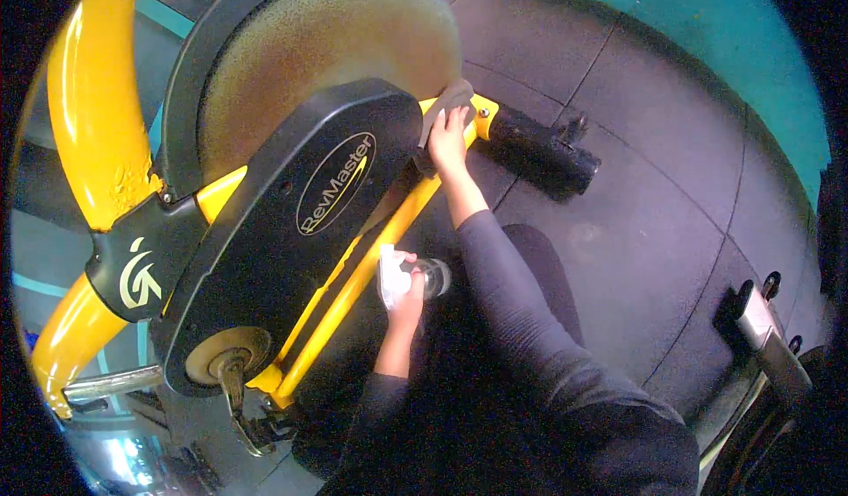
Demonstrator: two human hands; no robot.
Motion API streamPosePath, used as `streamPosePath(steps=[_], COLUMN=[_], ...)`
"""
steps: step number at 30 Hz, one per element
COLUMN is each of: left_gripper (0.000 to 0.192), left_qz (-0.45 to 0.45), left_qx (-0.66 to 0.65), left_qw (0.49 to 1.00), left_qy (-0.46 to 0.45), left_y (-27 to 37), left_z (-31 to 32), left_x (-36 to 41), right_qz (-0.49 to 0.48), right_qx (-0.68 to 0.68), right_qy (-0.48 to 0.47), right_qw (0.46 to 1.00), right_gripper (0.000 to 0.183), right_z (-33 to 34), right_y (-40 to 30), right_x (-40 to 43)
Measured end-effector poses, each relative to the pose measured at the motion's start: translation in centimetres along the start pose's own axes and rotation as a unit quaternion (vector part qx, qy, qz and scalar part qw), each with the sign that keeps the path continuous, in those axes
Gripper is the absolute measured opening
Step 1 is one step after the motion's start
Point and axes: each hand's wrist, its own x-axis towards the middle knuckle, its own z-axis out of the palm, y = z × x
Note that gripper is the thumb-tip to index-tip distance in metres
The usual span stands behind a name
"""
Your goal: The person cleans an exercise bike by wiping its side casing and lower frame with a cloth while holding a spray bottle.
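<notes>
A yellow and black stationary exercise bike bearing the name RevMaster fills the left and middle of the view. My right hand presses a grey cloth onto the yellow frame near its upper right end, beside the flywheel. My left hand holds a clear spray bottle by its white spray head, close to the yellow lower frame tube. Part of the cloth lies hidden under my right fingers.
A black stabiliser bar end juts out right of the frame over dark floor tiles. The pedal crank hangs at the lower left. Another machine's metal leg stands at the right edge. Green floor lies beyond the tiles.
</notes>
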Motion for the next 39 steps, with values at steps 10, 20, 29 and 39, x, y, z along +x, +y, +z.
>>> streamPosePath(steps=[10, 20, 29, 39], left_gripper=[0.042, 0.035, 0.033, 0.036], left_qz=[0.006, -0.010, -0.014, -0.058], left_qx=[0.050, 0.000, -0.034, 0.042], left_qw=[0.999, 1.000, 0.999, 0.997], left_qy=[0.000, 0.005, 0.017, 0.026], left_y=[-0.4, 0.3, -0.2, -0.5], left_z=[0.3, 0.6, 0.4, -0.2], left_x=[0.0, 0.2, 0.0, -0.2], right_qz=[-0.072, -0.055, -0.099, -0.075], right_qx=[-0.119, -0.024, -0.068, -0.054], right_qy=[-0.008, 0.025, 0.038, -0.021], right_qw=[0.990, 0.998, 0.992, 0.996], right_gripper=[0.039, 0.047, 0.044, 0.040], right_z=[3.0, 0.4, 1.9, 2.0], right_y=[0.0, 0.9, 0.6, -0.7], right_x=[-8.7, -0.8, -3.9, -7.6])
